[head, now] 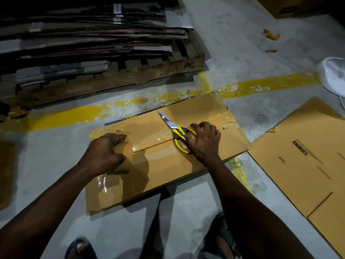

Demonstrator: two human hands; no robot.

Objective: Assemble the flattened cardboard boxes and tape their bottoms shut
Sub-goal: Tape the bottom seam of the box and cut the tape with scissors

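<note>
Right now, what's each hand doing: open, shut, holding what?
Left hand: grips a brownish tape roll on the box.
Right hand: grips the yellow-handled scissors.

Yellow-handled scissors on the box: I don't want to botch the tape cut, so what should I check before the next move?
1. Glossy clear tape covers the centre seam of the brown cardboard box: ok.
2. Left hand grips the brown tape roll at the box's left end: ok.
3. Right hand grips the yellow-handled scissors: ok.
4. Blades sit at the tape beside the roll: not ok; they point toward the box's far edge.
5. Blades open for cutting: not ok; they look shut.
6. Tape pressed flat at the right end: cannot tell.
</note>
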